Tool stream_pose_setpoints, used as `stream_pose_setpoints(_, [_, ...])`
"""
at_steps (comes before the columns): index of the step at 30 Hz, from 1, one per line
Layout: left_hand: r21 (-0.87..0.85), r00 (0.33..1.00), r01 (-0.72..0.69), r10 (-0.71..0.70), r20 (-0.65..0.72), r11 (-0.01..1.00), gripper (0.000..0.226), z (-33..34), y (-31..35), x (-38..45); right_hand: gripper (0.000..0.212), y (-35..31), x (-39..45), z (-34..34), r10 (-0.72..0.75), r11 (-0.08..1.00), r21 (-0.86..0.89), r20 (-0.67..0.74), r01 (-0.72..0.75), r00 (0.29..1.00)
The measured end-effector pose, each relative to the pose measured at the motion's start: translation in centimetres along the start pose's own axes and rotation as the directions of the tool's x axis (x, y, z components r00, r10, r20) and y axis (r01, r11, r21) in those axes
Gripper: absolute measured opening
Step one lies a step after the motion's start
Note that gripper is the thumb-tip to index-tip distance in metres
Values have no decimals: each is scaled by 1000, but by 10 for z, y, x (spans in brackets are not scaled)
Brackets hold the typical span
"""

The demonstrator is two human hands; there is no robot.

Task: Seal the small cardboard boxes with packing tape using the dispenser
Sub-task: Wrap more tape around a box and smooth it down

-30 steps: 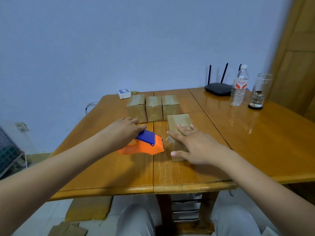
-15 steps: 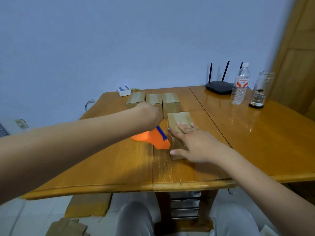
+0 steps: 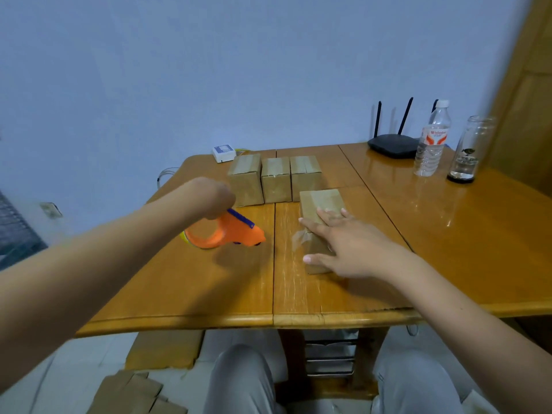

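Left hand [image 3: 213, 198] apparently grips dispenser [image 3: 227, 233]; right hand [image 3: 343, 243] presses box [image 3: 321, 204].

A single head-worn camera looked forward and down from the seated person's position, close over the desk [image 3: 328, 297] toward the wall [image 3: 209, 70] behind it.

Tape dispenser [image 3: 227, 234], frame centre-left: bright orange body, blue top strip, yellowish edge at its left rim. Four cardboard boxes [image 3: 274, 182], centre: plain tan-brown, glossy clear tape bands. Table [image 3: 388, 288]: honey-orange wood, shiny. Wall [image 3: 209, 70]: pale blue. Router [image 3: 392, 144], upper right: black. Water bottle [image 3: 431, 141]: clear, white cap, red-and-white label. Small packet [image 3: 223, 153] at table's far edge: white with blue top.
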State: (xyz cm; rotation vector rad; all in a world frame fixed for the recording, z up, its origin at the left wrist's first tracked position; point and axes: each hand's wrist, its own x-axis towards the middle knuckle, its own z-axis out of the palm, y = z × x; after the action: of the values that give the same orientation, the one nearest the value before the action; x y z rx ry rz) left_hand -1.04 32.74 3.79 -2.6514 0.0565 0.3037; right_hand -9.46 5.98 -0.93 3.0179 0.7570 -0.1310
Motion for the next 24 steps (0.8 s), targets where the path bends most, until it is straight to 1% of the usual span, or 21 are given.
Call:
stream_pose_setpoints(1, [67, 999, -22, 20, 30, 998, 19, 7, -4, -2, 79, 0, 0, 0, -3, 1000, 3, 4, 3, 1000])
stream_pose_setpoints(2, [49, 998, -10, 7, 66, 999, 12, 15, -8, -2, 79, 0, 1, -1, -3, 1000, 10, 5, 3, 1000])
stream_pose_setpoints(3, [-22, 994, -19, 21, 108, 1000, 10, 25, -10, -2, 79, 1, 2, -1, -2, 1000, 22, 5, 2, 1000])
stream_pose_setpoints(5, [-176, 988, -30, 56, 147, 984, 15, 45, -10, 1, 73, 2, 3, 0, -5, 997, 74, -4, 5, 1000])
stream_pose_setpoints(8, [-292, 992, -2, 38, 117, 957, 24, 72, -4, 2, 57, 9, 10, -3, -5, 967, 255, -56, 19, 998])
stream_pose_setpoints(9, [-323, 995, 2, 31, 98, 946, 28, 78, 0, 2, 53, 13, 13, -6, 22, 941, 339, -90, 10, 996])
stream_pose_setpoints(11, [-366, 999, 3, 12, 38, 931, 37, 86, 5, 4, 41, 26, 18, -12, 140, 848, 529, -219, -3, 966])
stream_pose_setpoints(13, [-385, 1000, -7, 7, -3, 923, 46, 88, 5, 6, 30, 42, 20, -15, 297, 739, 673, -328, 1, 897])
stream_pose_setpoints(14, [-386, 1000, -5, 8, 7, 923, 50, 88, 5, 7, 26, 52, 21, -14, 373, 676, 737, -341, -1, 863])
stream_pose_setpoints(16, [-380, 998, 12, 13, 64, 925, 54, 83, 3, 6, 22, 70, 20, -7, 490, 527, 850, -288, -16, 823])
stream_pose_setpoints(18, [-367, 994, 20, 22, 110, 930, 54, 72, 3, 2, 19, 84, 16, 4, 529, 409, 911, -189, -54, 827])
stream_pose_setpoints(19, [-369, 996, 13, 21, 89, 929, 52, 63, 5, -1, 18, 89, 13, 9, 521, 379, 922, -146, -76, 841])
stream_pose_setpoints(20, [-396, 999, -11, 22, 24, 918, 49, 53, 9, -4, 19, 93, 10, 14, 506, 354, 930, -103, -98, 856])
stream_pose_setpoints(21, [-459, 997, -58, 28, -72, 886, 44, 44, 16, -7, 21, 96, 8, 19, 485, 314, 942, -50, -121, 873])
stream_pose_setpoints(22, [-552, 985, -124, 34, -171, 825, 37, 37, 25, -9, 25, 98, 7, 22, 457, 259, 955, 13, -147, 890])
stream_pose_setpoints(23, [-659, 969, -196, 43, -241, 726, 31, 30, 36, -13, 30, 98, 7, 24, 419, 206, 963, 74, -174, 905])
stream_pose_setpoints(24, [-758, 960, -255, 64, -272, 600, 28, 27, 49, -16, 35, 97, 7, 26, 377, 167, 965, 125, -201, 918])
